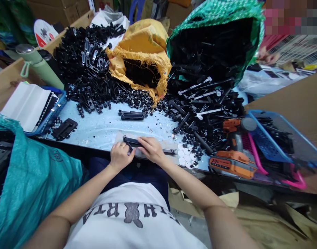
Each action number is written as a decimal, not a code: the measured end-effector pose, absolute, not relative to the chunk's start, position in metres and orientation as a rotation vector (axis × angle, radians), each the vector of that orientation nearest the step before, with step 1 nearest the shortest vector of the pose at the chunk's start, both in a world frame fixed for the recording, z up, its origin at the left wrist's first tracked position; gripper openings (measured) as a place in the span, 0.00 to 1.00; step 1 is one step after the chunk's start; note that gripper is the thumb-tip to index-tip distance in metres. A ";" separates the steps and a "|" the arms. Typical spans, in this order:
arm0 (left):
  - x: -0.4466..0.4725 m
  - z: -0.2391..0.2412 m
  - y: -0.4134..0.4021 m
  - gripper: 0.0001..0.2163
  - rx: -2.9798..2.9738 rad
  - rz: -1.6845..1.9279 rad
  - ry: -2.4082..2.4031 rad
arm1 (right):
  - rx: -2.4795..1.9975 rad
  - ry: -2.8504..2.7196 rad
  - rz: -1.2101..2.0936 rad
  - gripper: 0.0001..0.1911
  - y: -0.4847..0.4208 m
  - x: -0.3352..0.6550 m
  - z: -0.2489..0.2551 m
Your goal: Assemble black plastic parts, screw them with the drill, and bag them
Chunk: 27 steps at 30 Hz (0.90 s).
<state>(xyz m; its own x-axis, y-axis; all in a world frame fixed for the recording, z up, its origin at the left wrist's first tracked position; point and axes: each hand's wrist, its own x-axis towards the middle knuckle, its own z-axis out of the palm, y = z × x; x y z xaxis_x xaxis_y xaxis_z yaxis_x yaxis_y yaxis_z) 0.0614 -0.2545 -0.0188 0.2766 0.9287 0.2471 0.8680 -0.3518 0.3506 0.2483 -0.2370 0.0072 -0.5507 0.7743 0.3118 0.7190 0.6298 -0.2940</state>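
I see the black bar [137,142] lying flat at the near table [101,128] edge, just in front of the torso, long, thin and jointed, its far end poking out right of my hands. My left hand [120,155] has its fingers closed on the bar's left end, and my right hand [152,149] presses curled fingers on its middle, likely to steady it. Right of the bar sit white discs [183,154] and an orange drill [232,162]; beyond it, heaps of black parts [91,79] spill from sacks [143,52].

Both forearms reach forward, left hand [119,155] fisted, right hand [152,149] flat, palm down, thumbs nearly touching.
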 end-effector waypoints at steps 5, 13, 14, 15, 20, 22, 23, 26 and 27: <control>0.072 -0.018 -0.256 0.16 2.105 0.322 1.911 | -1.126 -2.464 0.384 0.24 -0.218 0.199 -0.006; 0.070 -0.017 -0.253 0.16 2.017 0.312 1.906 | -1.246 -2.511 0.345 0.24 -0.220 0.198 -0.011; 0.071 -0.017 -0.254 0.16 2.016 0.314 1.905 | -1.261 -2.510 0.342 0.24 -0.221 0.196 -0.010; 0.071 -0.017 -0.256 0.16 2.020 0.313 1.895 | -1.265 -2.503 0.339 0.23 -0.222 0.196 -0.009; 0.066 -0.017 -0.249 0.14 2.369 0.516 1.561 | -1.150 -2.501 0.123 0.26 -0.242 0.234 0.003; 0.064 -0.016 -0.235 0.15 2.636 0.602 1.239 | -1.329 -2.433 -0.076 0.32 -0.253 0.266 0.002; 0.065 -0.015 -0.226 0.16 2.737 0.597 1.075 | -1.456 -2.404 -0.165 0.33 -0.257 0.282 0.001; 0.074 -0.010 -0.200 0.16 2.835 0.461 0.866 | -1.682 -2.441 -0.284 0.29 -0.262 0.318 -0.005; 0.077 -0.008 -0.193 0.16 2.828 0.417 0.887 | -1.673 -2.474 -0.281 0.28 -0.261 0.324 -0.004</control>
<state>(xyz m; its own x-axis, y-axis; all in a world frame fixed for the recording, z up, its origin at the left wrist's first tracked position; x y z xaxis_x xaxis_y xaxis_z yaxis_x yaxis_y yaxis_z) 0.0771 -0.1931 -0.0076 0.7866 0.5778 0.2177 0.5365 -0.8141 0.2221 0.3245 -0.2611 -0.0044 -0.3710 0.9021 0.2203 0.9286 0.3635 0.0749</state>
